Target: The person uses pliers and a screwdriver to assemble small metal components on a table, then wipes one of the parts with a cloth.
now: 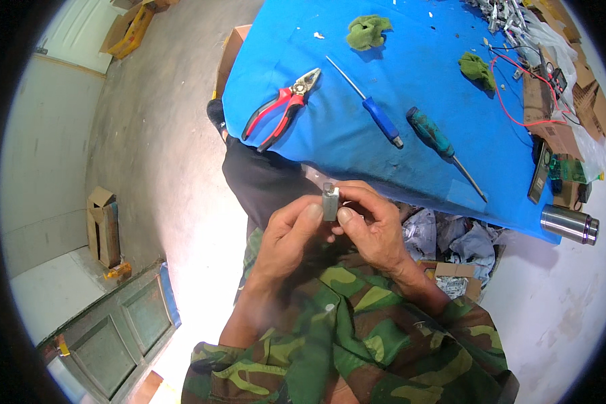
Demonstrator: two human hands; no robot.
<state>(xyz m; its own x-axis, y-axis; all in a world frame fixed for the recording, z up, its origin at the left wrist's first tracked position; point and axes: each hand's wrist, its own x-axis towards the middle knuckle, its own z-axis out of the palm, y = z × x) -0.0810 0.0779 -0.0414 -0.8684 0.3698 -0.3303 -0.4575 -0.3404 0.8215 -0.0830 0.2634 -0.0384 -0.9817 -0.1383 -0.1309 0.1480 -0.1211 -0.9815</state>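
Between my two hands, above my lap and just off the table's near edge, is a small grey rectangular piece [330, 206] with a white part at its upper right. My left hand [291, 232] pinches it from the left, thumb against its side. From the other side, my right hand [372, 229] grips it with thumb and bent forefinger. The fingers behind the piece are partly hidden. Closest on the blue-covered table [330, 145] are red-and-black combination pliers [286, 108], a blue-handled screwdriver [377, 118] and a teal-handled screwdriver [438, 139].
Two green cloths [368, 32] lie farther back. At the right are a multimeter [539, 172], red and black leads [497, 94], a steel flask [569, 224] and a heap of metal parts [505, 17]. Under the table stands a box of wrapped items [451, 236].
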